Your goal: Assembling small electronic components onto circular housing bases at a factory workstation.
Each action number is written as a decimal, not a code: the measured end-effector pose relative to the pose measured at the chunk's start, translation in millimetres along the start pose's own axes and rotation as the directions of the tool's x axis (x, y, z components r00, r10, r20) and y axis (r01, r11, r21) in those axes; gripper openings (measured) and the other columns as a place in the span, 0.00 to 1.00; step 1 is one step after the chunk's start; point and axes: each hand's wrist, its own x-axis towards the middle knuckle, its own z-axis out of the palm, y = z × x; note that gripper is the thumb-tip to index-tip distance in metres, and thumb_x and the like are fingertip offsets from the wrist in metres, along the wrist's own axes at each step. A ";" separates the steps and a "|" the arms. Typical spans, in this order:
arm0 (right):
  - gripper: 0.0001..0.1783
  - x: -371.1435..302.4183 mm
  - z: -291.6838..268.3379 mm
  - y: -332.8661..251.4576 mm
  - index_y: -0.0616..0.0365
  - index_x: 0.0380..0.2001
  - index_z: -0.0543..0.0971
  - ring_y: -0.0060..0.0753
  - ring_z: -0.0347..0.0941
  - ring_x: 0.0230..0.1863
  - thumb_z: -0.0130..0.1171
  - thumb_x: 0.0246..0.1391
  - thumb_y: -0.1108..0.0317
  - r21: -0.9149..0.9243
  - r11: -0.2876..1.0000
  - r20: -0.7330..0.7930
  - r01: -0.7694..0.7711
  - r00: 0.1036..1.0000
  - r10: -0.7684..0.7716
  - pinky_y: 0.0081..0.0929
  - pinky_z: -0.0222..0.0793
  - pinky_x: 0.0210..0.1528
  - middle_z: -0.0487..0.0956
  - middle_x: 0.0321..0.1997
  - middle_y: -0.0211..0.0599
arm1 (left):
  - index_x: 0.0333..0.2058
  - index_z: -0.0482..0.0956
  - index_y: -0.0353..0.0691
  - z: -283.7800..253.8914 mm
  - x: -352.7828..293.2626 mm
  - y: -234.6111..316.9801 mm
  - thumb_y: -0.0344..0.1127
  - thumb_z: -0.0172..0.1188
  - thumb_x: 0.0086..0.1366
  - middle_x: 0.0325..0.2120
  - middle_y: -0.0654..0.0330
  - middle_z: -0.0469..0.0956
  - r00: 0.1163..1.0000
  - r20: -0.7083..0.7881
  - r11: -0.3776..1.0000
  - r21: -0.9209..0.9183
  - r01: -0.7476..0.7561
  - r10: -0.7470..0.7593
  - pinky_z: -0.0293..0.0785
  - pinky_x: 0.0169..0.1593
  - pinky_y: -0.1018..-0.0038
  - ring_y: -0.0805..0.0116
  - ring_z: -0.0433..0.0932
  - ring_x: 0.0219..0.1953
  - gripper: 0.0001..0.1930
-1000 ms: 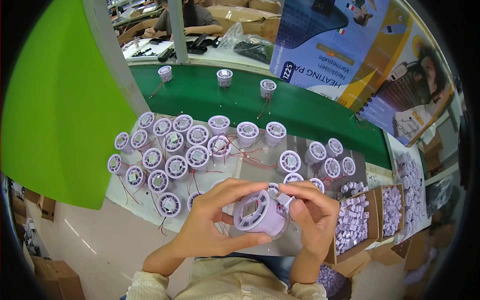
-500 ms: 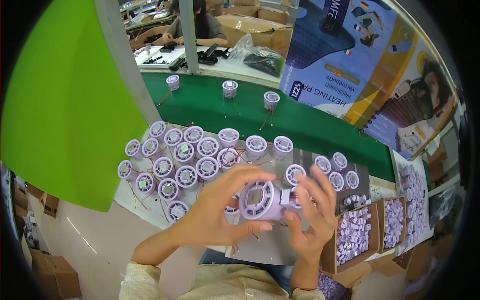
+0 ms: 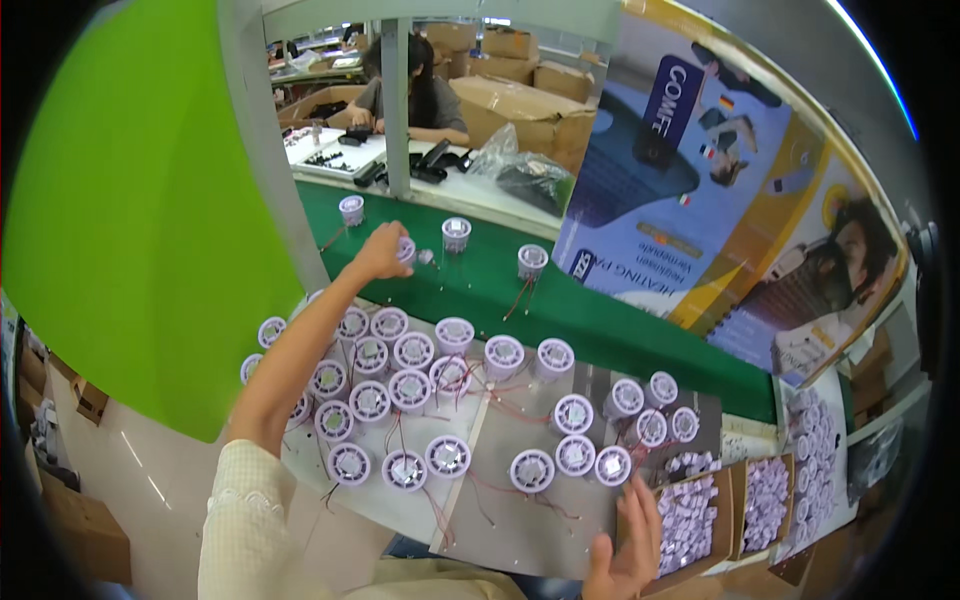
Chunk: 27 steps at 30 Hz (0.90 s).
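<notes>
My left hand (image 3: 382, 252) is stretched out over the green belt (image 3: 430, 290), its fingers closed around a lilac cup-shaped housing (image 3: 405, 250). A small blurred pale piece (image 3: 427, 257) shows just right of it; I cannot tell if it is attached. My right hand (image 3: 632, 535) is at the lower right, thumb and fingers apart, holding nothing. It is nearest to a lilac housing (image 3: 612, 465) with a slotted round top and a pale square in its middle. Many similar housings (image 3: 409, 388) with thin red and dark wires stand on the table, partly hidden behind my left forearm.
Three housings, one of them at the middle (image 3: 456, 234), stand spaced along the belt. Cardboard boxes (image 3: 737, 505) of small lilac parts are at the right. A green panel (image 3: 120, 220) stands left, a printed board (image 3: 640, 190) upper right. A person (image 3: 420, 95) works beyond the frame.
My left hand has gone from in front of me out to the far belt with a lilac housing. My right hand has come off the housing and dropped lower. The view has shifted.
</notes>
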 end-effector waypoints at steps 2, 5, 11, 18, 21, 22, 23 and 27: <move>0.23 -5.0 -26.7 -1.4 0.74 0.53 0.75 0.54 0.71 0.58 0.60 0.59 0.69 -0.091 0.994 0.002 -0.065 0.998 0.065 0.42 0.66 0.61 0.74 0.58 0.60 | 0.46 0.72 0.37 23.0 7.9 -39.6 0.39 0.82 0.33 0.42 0.46 0.76 0.995 -0.020 0.986 0.131 0.102 -0.100 0.74 0.53 0.61 0.46 0.75 0.47 0.39; 0.19 -21.9 -61.5 9.9 0.74 0.52 0.77 0.51 0.73 0.56 0.57 0.60 0.71 -0.295 0.933 -0.121 -0.207 0.976 0.179 0.42 0.68 0.58 0.78 0.53 0.56 | 0.45 0.76 0.35 38.9 22.0 -53.6 0.43 0.81 0.35 0.44 0.43 0.78 0.964 0.008 0.956 0.135 0.262 -0.266 0.74 0.53 0.58 0.45 0.77 0.47 0.37; 0.18 -12.5 -85.1 18.8 0.69 0.53 0.78 0.49 0.73 0.56 0.56 0.63 0.70 -0.385 0.891 -0.169 -0.239 0.968 0.187 0.41 0.65 0.60 0.79 0.53 0.53 | 0.56 0.75 0.40 -36.4 103.5 -66.8 0.59 0.61 0.57 0.61 0.45 0.68 0.793 0.401 0.877 0.347 0.332 -0.459 0.72 0.57 0.59 0.46 0.71 0.60 0.34; 0.18 3.5 -113.5 45.3 0.66 0.53 0.78 0.46 0.72 0.56 0.56 0.63 0.69 -0.628 0.728 -0.150 -0.275 0.961 0.233 0.40 0.65 0.60 0.78 0.54 0.48 | 0.63 0.65 0.43 5.8 109.4 -166.5 0.41 0.49 0.67 0.65 0.43 0.62 0.809 -0.320 0.458 0.695 0.554 -0.492 0.49 0.62 0.31 0.38 0.54 0.69 0.26; 0.21 -14.3 -137.0 68.0 0.64 0.55 0.76 0.43 0.74 0.51 0.60 0.61 0.66 -0.650 0.658 -0.118 -0.381 0.906 0.407 0.39 0.67 0.56 0.79 0.52 0.47 | 0.62 0.64 0.42 10.5 111.5 -156.1 0.41 0.52 0.66 0.62 0.44 0.65 0.666 -0.100 0.560 0.458 0.691 -0.739 0.57 0.60 0.33 0.39 0.62 0.65 0.26; 0.22 -16.7 -139.2 79.6 0.64 0.55 0.76 0.43 0.76 0.48 0.61 0.60 0.66 -0.638 0.654 -0.036 -0.407 0.864 0.502 0.38 0.69 0.53 0.80 0.51 0.47 | 0.62 0.64 0.42 7.9 110.9 -170.5 0.41 0.52 0.66 0.62 0.44 0.65 0.664 -0.103 0.555 0.462 0.692 -0.741 0.57 0.60 0.33 0.39 0.62 0.65 0.26; 0.22 -21.1 -139.4 90.3 0.64 0.55 0.76 0.43 0.76 0.48 0.61 0.60 0.66 -0.634 0.657 -0.032 -0.407 0.863 0.504 0.38 0.69 0.53 0.80 0.51 0.47 | 0.60 0.65 0.42 5.3 110.2 -187.3 0.40 0.54 0.65 0.60 0.44 0.67 0.705 -0.152 0.561 0.500 0.659 -0.693 0.63 0.58 0.38 0.39 0.66 0.62 0.26; 0.22 -42.3 -140.6 132.1 0.62 0.53 0.76 0.41 0.79 0.40 0.63 0.53 0.71 -0.746 0.545 0.070 -0.382 0.770 0.634 0.35 0.74 0.43 0.81 0.45 0.48 | 0.54 0.67 0.37 6.0 117.5 -176.7 0.38 0.66 0.55 0.53 0.43 0.73 0.795 -0.191 0.649 0.485 0.586 -0.575 0.77 0.53 0.58 0.45 0.76 0.54 0.29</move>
